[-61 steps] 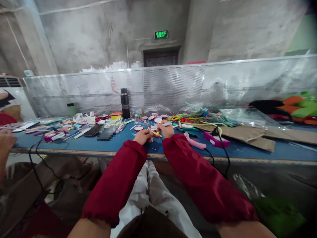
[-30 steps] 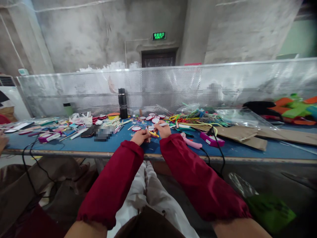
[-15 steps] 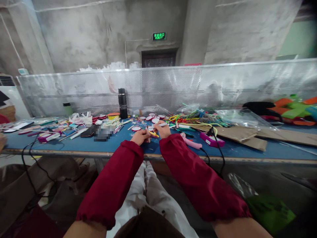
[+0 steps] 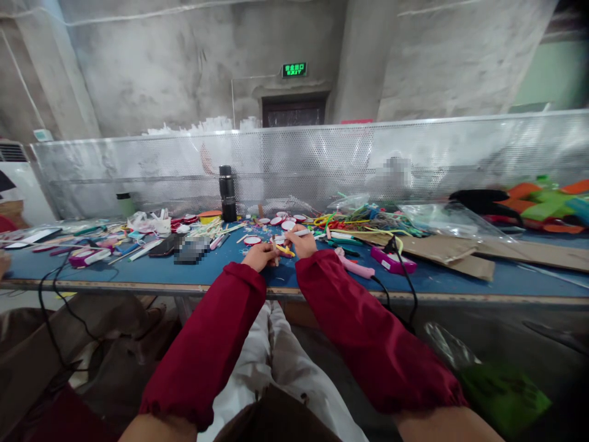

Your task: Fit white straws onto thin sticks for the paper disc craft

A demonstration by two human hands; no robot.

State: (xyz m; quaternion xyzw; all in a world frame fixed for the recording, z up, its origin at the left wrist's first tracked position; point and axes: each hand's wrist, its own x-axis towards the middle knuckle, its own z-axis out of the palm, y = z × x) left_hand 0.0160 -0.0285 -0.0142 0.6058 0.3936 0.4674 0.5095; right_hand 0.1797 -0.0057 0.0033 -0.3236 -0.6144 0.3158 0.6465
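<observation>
Both hands meet over the blue tabletop near its front edge. My right hand is closed around a white pen, held slanted with its tip end toward the left hand. My left hand pinches a small piece with a yellow part sticking out to the right; its exact kind is too small to make out. Just behind the hands lie several round white discs with red rims, one disc close to the left fingers. A pink hot-glue gun rests right of my right wrist.
A black bottle stands behind, left of centre. A phone lies to the left among sticks and pens. On the right are a purple box with a black cable, bundled coloured cords and cardboard. A perforated metal screen closes the back.
My hands stay almost in the same place, with the pen and the small yellow piece still held. The whole view has shifted very slightly.
</observation>
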